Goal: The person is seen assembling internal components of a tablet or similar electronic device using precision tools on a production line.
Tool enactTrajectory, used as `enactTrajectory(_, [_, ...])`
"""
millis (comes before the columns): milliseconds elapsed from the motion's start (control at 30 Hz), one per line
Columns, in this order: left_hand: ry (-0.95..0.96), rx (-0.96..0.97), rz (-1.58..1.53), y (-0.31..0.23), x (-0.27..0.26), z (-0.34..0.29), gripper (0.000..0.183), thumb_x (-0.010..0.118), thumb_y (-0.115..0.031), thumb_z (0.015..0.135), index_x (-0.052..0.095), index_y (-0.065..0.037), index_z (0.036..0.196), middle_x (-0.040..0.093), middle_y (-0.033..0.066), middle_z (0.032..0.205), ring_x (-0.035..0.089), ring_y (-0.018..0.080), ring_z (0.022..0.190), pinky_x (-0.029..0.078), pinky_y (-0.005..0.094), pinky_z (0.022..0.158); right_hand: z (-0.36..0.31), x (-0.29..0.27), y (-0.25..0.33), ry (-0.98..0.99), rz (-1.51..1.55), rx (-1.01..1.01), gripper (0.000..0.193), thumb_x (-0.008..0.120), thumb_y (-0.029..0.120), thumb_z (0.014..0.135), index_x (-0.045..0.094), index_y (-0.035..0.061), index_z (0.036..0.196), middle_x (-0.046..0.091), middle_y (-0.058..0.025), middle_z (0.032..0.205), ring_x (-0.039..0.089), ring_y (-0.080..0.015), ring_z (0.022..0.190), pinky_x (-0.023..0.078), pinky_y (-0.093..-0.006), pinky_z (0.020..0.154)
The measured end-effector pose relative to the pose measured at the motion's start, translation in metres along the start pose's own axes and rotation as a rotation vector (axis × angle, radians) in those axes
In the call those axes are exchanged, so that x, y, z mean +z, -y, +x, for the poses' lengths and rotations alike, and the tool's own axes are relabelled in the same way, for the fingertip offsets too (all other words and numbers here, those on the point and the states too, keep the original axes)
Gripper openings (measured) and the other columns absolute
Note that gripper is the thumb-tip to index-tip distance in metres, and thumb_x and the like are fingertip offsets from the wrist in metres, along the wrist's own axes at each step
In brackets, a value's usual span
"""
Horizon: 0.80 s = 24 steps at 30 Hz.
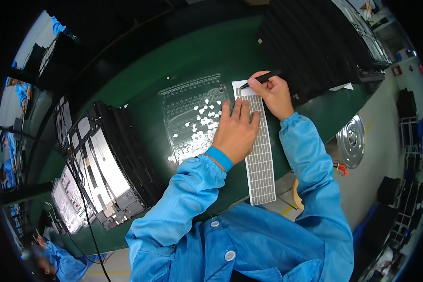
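Note:
My right hand [275, 96] pinches slim black tweezers [264, 77], their pointed tip at the top end of a long white sheet [261, 170]. Rows of small grey rectangular stickers cover most of this sheet. My left hand [236, 131] lies on it with fingers stretched out, palm down and holding nothing. Left of that hand, partly under it, is a clear plastic tray [177, 115] with moulded recesses. Many small white round tabbed pieces [200, 140] are scattered and heaped on the tray, thickest toward its near end.
Stacked black trays [310, 47] stand at the far right of the green table [199, 54]. At the left is another black stack [122, 155] with silver panels on it, and a black cable [83, 197] hangs across. A round metal stool seat [351, 141] is beyond the table's right edge.

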State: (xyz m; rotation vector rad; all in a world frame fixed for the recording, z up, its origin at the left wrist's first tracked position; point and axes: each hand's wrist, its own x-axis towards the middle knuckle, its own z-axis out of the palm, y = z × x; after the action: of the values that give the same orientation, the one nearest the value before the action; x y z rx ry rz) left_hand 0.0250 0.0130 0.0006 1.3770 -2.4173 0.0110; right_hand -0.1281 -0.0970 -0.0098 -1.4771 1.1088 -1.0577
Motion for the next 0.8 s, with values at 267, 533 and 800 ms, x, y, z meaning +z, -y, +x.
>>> enactTrajectory(267, [0.001,-0.019,0.035,-0.003,0.002,0.002,0.034,0.065,-0.024,0.092,0.063,-0.002,0.119,0.058,0.0285,0.13,0.054,0.0399,0.128,0.032,0.0584,0.109,0.002,-0.004,-0.005,0.008,-0.026,0.015,0.024,0.078,0.018,0.089,0.072,-0.0005,0.103,0.067,0.0001,0.079,0.056,-0.0033,0.071,0.046,-0.0204,0.063])
enactTrajectory(533, [0.029,-0.039,0.029,-0.004,0.002,0.0,0.042,0.069,-0.021,0.085,0.063,-0.002,0.122,0.056,0.0304,0.133,0.051,0.0414,0.131,0.031,0.0598,0.111,-0.01,-0.008,0.005,0.018,0.121,0.006,0.018,0.076,0.014,0.091,0.071,0.001,0.103,0.067,0.0009,0.087,0.058,-0.0044,0.075,0.047,-0.0199,0.069])
enactTrajectory(800, [-0.171,-0.044,-0.086,-0.024,-0.014,-0.032,0.047,0.053,-0.019,0.093,0.057,-0.003,0.137,0.046,0.0317,0.145,0.035,0.0456,0.143,0.025,0.0656,0.115,-0.044,0.057,0.146,0.234,0.371,-0.139,0.025,0.065,0.023,0.099,0.065,0.0012,0.111,0.061,-0.0019,0.101,0.055,-0.0094,0.09,0.045,-0.0268,0.086])
